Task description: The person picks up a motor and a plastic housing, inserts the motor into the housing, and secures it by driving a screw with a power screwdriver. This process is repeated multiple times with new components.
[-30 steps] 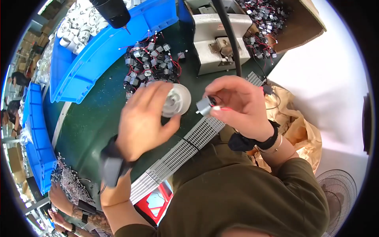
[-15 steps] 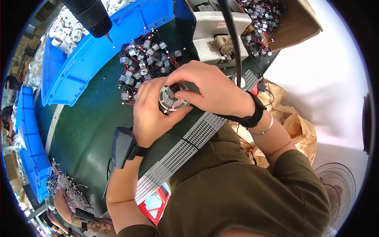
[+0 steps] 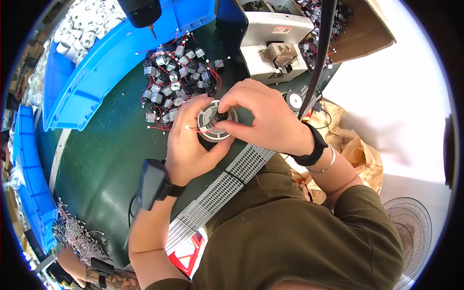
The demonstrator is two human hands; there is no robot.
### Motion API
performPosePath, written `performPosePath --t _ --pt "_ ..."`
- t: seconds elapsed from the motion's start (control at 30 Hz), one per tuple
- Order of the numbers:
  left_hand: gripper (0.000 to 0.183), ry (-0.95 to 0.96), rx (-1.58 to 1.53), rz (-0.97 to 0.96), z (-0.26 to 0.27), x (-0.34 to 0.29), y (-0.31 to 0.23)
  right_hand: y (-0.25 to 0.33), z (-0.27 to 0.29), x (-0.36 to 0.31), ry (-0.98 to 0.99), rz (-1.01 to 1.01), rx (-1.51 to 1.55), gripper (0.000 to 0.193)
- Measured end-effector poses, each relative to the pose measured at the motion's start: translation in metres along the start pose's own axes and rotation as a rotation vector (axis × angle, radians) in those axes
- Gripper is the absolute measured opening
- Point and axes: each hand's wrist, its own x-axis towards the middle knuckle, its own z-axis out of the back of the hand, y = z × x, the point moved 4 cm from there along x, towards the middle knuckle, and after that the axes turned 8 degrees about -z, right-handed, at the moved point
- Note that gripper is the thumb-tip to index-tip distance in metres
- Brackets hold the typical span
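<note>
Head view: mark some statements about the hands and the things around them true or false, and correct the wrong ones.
1. The left hand holds a round white housing. True.
2. Small motors with red wires lie piled on the green work surface. True.
3. The right hand lies flat on the work surface. False: its thumb and a finger are at the housing's open face.
4. The blue bin nearest the motors holds black cables. False: it holds white ring-shaped parts.
5. A wire-caged fan stands at the lower right. True.
</note>
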Motion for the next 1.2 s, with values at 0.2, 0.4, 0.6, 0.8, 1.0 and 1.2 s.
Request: performPosePath --t 0.2,0.4,0.6,0.8,1.0,1.2 --pt "0.064 -0.157 0.477 -0.266 -0.002 0.002 -0.013 0.011 -0.007 -0.001 -0.021 0.130 -0.274 0.019" --pt "0.070 -0.050 0.165 -0.119 0.005 -0.001 -0.009 0.029 0.028 0.025 -0.188 0.164 -0.066 0.024" --pt "0.053 -0.048 0.283 -0.320 0.001 -0.002 -0.011 0.077 0.042 0.155 -0.769 0.479 0.330 0.030" --pt "0.053 -0.049 0.223 -0.223 0.000 -0.003 -0.009 0.095 0.057 0.165 0.085 0.317 0.931 0.019" --pt "0.045 0.025 0.353 -0.285 0.013 -0.008 -0.006 0.053 0.126 0.075 -0.177 0.275 0.857 0.017" --pt "0.045 0.038 0.397 -0.340 0.014 -0.008 -0.002 0.006 0.131 0.041 -0.510 0.059 0.733 0.029"
